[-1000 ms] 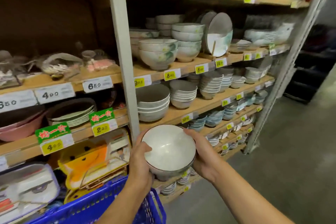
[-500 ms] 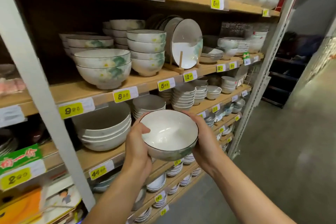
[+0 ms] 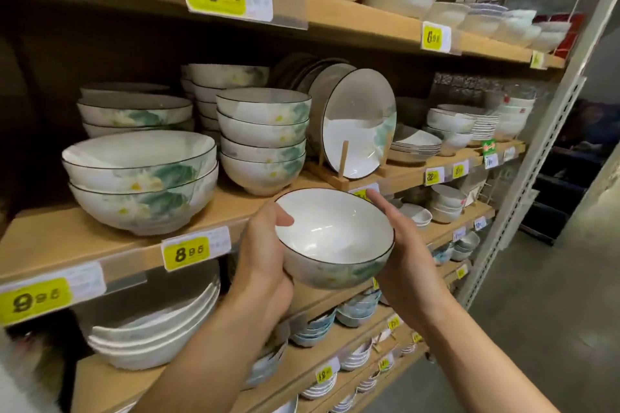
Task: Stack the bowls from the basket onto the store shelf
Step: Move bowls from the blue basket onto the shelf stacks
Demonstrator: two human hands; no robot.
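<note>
Cradling the bowl (image 3: 333, 238) between them, the left hand (image 3: 265, 265) grips its near-left wall with the thumb hooked over the rim while the right hand (image 3: 401, 255) presses flat against its right side, holding it in the air just in front of the shelf (image 3: 110, 241) edge. The matching stack of four bowls (image 3: 263, 141) stands close beside the upright display plate (image 3: 357, 124), so a tilted or off-centre set-down could probably clip that plate or leave the tall pile wobbling.

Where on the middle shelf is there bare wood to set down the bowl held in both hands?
Bare wood shows along the shelf front, between the two large floral bowls and the four-bowl stack, just beyond the held bowl. Rightward it is crowded: plate rack, then shallow dishes.
</note>
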